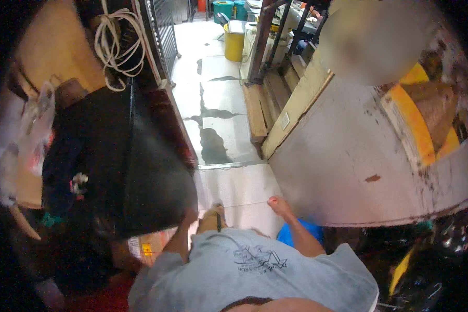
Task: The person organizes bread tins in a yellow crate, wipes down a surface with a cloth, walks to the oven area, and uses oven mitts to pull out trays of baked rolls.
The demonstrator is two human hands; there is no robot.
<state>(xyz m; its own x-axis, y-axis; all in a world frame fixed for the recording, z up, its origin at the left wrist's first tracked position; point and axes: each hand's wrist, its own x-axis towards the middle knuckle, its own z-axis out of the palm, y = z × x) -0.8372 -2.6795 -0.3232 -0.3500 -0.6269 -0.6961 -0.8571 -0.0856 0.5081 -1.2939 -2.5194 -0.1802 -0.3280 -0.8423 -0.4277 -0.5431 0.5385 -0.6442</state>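
I'm running this from afar. My right grip (280,206) is closed, fingers curled into a loose fist over the pale floor (247,183); can't tell if anything's inside. My left grip (190,214) is dark & blurred against the black cabinet (158,182), so can't tell if it's open or closed, or touching vs. just beside. Nearest things: that cabinet, tall, on my near left; & a blue item (286,236) on the near right, partly hidden under my right forearm, exact kind unclear.

Below my left forearm, a printed box (148,247) w/ a yellow label. Grey shirt (249,270) fills the near middle, one leg (209,221) showing past it.

Far left, up high: a coil of white cord (118,41) hanging, w/ a barred gate (164,36) just beyond. Left edge: clear plastic bag (36,125), crumpled.

Straight ahead, a threshold strip (231,166) crosses the floor; past it the tiles are bright w/ dark, wet-looking patches (213,145). Far end: yellow bin (234,47) & teal tubs (223,10).

Right side: white partition (338,151), w/ a yellow-&-brown holder (416,119) on it. B/w partition & yellow bin, wooden steps (276,89) beside a dark post (259,44). Near right corner: shiny black material w/ a yellow strip (400,270), rest too dark to ID.
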